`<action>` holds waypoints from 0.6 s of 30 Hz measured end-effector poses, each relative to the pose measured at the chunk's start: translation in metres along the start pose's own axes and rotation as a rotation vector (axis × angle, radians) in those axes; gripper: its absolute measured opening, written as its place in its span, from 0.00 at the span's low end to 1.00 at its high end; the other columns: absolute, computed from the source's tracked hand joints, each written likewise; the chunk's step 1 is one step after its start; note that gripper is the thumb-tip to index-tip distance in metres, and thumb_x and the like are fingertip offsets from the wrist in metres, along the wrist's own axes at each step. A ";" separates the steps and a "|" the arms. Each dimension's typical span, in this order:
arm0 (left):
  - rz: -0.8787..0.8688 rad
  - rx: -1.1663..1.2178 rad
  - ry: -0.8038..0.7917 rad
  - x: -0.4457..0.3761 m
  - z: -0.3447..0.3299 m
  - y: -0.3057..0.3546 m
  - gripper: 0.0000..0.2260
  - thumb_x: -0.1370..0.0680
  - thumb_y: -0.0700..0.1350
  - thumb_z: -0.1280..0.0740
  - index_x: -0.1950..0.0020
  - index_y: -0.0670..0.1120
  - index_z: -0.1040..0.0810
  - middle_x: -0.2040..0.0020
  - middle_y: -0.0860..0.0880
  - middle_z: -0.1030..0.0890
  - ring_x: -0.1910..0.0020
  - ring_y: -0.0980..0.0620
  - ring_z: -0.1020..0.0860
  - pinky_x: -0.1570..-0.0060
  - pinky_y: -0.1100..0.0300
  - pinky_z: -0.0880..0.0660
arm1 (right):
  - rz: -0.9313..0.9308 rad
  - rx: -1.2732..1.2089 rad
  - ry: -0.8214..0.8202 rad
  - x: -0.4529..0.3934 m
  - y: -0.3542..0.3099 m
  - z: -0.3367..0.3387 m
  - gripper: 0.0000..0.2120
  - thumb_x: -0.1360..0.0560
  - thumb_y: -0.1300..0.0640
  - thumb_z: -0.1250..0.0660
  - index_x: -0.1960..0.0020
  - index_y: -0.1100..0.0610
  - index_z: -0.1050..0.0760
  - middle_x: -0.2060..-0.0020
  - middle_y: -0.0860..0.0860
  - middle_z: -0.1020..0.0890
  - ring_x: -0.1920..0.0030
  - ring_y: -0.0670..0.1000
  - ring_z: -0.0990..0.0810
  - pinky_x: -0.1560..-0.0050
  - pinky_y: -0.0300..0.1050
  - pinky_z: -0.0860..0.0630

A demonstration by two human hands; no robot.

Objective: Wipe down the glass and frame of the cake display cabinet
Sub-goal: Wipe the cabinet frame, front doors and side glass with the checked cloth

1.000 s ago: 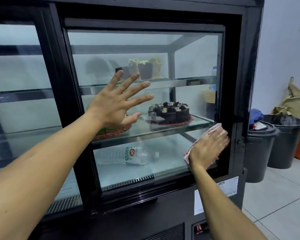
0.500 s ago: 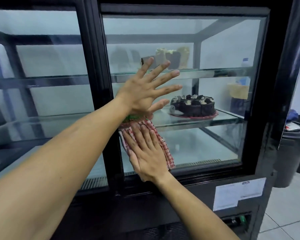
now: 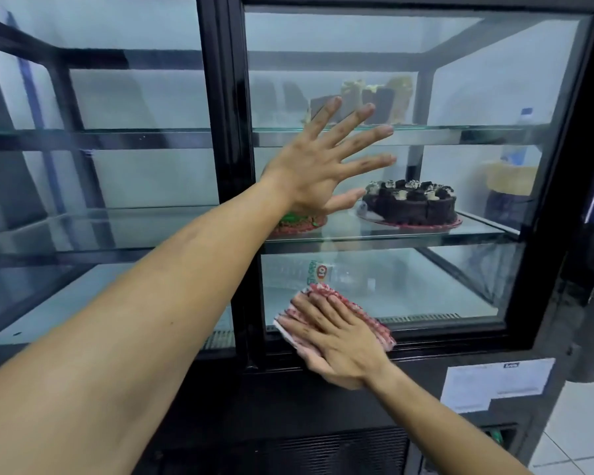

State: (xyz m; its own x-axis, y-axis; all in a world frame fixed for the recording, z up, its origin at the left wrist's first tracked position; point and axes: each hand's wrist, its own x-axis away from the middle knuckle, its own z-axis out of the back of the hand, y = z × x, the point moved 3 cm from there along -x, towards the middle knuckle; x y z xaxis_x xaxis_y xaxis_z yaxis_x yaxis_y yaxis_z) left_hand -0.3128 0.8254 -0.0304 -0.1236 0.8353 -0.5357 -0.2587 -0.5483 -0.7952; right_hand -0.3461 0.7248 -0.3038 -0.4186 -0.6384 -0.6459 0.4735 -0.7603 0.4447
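Checked cloth [image 3: 336, 317] pressed flat under right hand [image 3: 336, 341], straight fingers, at right glass door [image 3: 460, 279] bottom-left corner; left hand [image 3: 323, 166] splayed, braced mid-pane, holding nothing. Judged mid-wipe; frame [image 3: 556, 200], left pane [image 3: 117, 183] likely pending.

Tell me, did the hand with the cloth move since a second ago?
Yes. The right hand slid the cloth leftward along the bottom of the glass door, from beside the cabinet's right frame post to near the centre post.
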 end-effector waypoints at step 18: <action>0.013 0.019 -0.032 -0.001 0.005 0.002 0.29 0.16 0.65 0.56 0.15 0.60 0.52 0.14 0.49 0.51 0.16 0.39 0.52 0.21 0.32 0.53 | 0.288 -0.093 -0.285 0.004 -0.014 -0.014 0.26 0.14 0.37 0.50 0.17 0.39 0.43 0.15 0.47 0.53 0.16 0.49 0.59 0.18 0.49 0.64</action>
State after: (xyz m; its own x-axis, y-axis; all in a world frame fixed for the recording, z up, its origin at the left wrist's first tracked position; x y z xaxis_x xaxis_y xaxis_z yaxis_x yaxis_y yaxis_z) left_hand -0.3184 0.8237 -0.0300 -0.1572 0.8290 -0.5366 -0.2748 -0.5587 -0.7826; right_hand -0.3433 0.7347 -0.3212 -0.4506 -0.8408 -0.3000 0.6650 -0.5403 0.5156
